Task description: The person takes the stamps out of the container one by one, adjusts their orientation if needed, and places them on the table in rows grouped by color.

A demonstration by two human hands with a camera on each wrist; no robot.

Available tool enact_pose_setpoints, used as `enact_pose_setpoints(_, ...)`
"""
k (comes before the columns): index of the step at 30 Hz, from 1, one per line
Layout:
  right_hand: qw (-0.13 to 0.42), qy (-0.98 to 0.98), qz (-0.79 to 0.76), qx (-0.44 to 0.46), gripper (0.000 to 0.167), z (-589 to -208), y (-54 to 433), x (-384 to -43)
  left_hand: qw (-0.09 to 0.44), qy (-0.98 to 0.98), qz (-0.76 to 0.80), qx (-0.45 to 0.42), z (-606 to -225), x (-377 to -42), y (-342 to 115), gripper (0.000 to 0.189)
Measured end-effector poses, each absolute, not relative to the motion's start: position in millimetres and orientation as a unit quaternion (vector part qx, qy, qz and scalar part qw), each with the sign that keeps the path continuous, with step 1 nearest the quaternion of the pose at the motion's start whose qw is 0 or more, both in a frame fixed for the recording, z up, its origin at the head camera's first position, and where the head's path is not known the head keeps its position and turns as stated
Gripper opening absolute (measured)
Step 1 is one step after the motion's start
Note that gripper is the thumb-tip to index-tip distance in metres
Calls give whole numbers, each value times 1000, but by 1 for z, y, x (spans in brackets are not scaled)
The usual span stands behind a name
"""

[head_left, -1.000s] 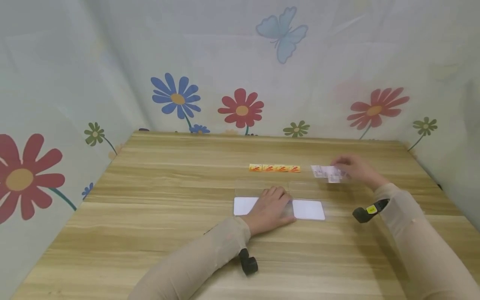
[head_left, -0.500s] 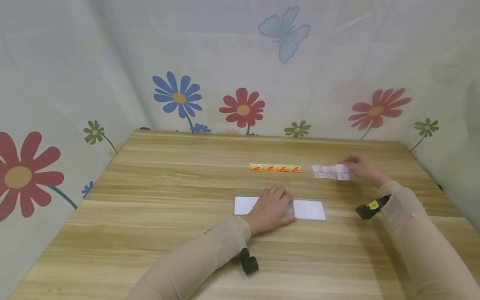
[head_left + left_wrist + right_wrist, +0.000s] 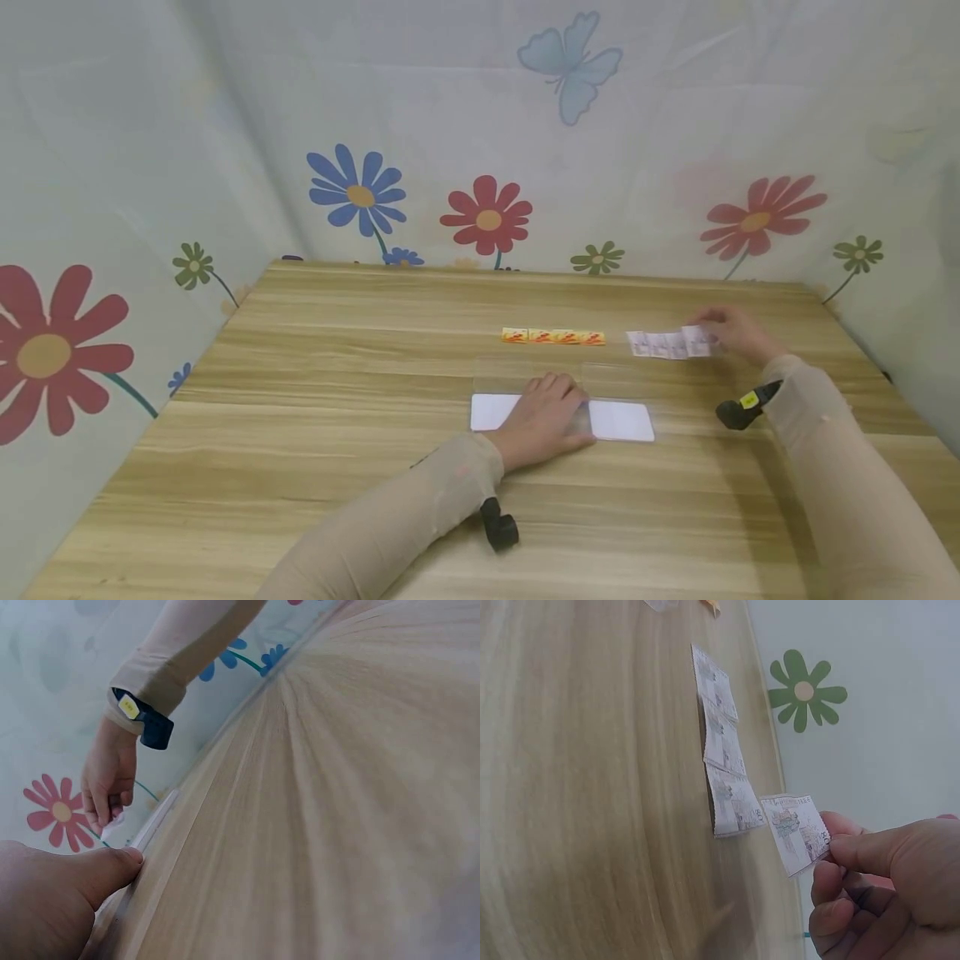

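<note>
My right hand pinches a pale postage stamp between thumb and fingers. The held stamp has a serrated edge and a printed figure, and is raised above the table. Beside it, three similar stamps lie in a row, slightly overlapping. My left hand rests palm down across a flat holder with two white panels, one at the left and one at the right. Clear flaps extend behind the panels. The left thumb lies at the holder's near edge; my palm hides its middle.
Several small yellow-and-orange stamp-like pieces form a row behind the holder, left of the pale stamps. The wood-grain table ends against a flower-printed curtain at the back and sides.
My right hand has shifted a little to the right with its stamp, from the front of the pale row to its right end. My left hand has stayed on the holder.
</note>
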State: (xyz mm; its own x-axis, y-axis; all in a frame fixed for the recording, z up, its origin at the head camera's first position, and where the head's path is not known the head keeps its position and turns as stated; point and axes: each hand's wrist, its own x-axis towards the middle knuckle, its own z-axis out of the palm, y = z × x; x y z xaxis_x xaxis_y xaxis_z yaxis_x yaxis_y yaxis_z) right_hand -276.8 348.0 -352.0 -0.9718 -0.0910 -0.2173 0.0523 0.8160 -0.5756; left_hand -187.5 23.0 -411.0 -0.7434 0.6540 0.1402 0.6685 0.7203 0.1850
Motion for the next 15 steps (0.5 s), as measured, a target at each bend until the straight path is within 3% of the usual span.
enact_pose_setpoints(15, 86, 955, -282, -17, 30, -358, 364, -280, 37, -926, -110, -358, -410, -186, 22, 55)
